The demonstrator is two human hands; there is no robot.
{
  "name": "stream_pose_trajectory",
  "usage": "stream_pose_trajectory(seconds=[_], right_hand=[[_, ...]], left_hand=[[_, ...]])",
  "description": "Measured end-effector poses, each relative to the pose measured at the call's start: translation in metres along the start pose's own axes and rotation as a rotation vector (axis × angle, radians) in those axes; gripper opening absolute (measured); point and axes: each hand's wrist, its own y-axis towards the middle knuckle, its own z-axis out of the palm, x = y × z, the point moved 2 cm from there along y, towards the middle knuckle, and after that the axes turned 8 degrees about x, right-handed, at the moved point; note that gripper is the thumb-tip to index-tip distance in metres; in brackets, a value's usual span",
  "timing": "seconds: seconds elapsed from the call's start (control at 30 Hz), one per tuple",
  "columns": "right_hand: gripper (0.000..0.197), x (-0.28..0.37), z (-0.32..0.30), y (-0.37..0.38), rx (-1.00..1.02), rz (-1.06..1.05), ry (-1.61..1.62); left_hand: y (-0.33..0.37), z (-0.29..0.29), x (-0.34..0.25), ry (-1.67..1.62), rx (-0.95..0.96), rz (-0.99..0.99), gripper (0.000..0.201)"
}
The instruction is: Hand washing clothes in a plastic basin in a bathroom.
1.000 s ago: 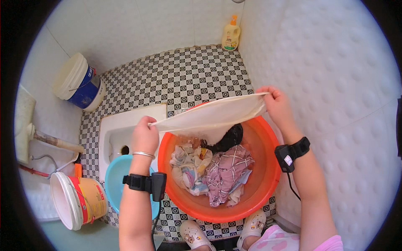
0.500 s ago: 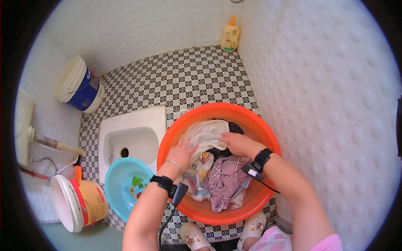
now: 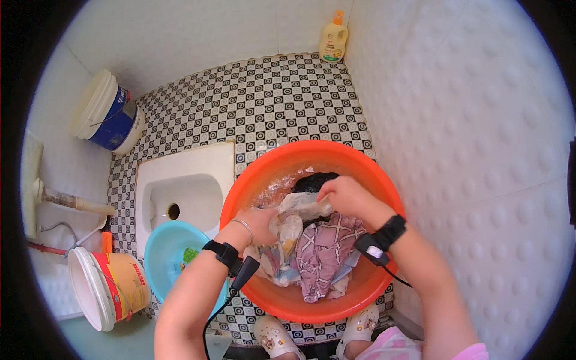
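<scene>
A large orange basin (image 3: 384, 180) holds water and a heap of wet laundry. My right hand (image 3: 351, 198) pinches a thin white cloth (image 3: 302, 206) near the basin's middle. At the cloth's left side, my left hand (image 3: 257, 224) is closed on it, with the fingertips partly hidden by its folds. Beneath and beyond the white cloth lies a black cloth (image 3: 315, 182). A pink-purple cloth (image 3: 321, 252) with pale crossing stripes lies bunched toward the near side, beside other pale, tangled pieces.
Left of the basin stand a light-blue bowl (image 3: 157, 252) with a green pattern and a white squat toilet (image 3: 183, 161). A yellow-red bucket (image 3: 123, 285) and a blue-white bucket (image 3: 117, 123) are farther left. A yellow pump bottle (image 3: 333, 41) stands by the back wall.
The white cloth, spread out before, is now gathered lower and nearer between my hands. My left hand has moved down slightly. Rippled water shows where the cloth lay.
</scene>
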Motion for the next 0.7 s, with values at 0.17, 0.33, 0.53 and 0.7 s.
stream_pose_trajectory(seconds=[0.17,0.33,0.53,0.7], right_hand=[[0.023,0.074,-0.052,-0.053,-0.220,-0.311,0.422],[0.025,0.073,-0.062,-0.086,-0.337,-0.491,0.958],[0.038,-0.011,0.028,-0.044,-0.250,0.108,0.898],[0.043,0.007,0.101,-0.016,0.208,0.018,1.702]], left_hand=[[0.000,-0.013,-0.028,-0.329,-0.938,0.478,0.076],[0.009,-0.018,-0.037,-0.543,-0.824,0.606,0.042],[-0.007,-0.008,-0.045,-1.218,-0.759,0.623,0.025],[-0.024,0.025,-0.069,-1.054,-0.856,0.769,0.058]])
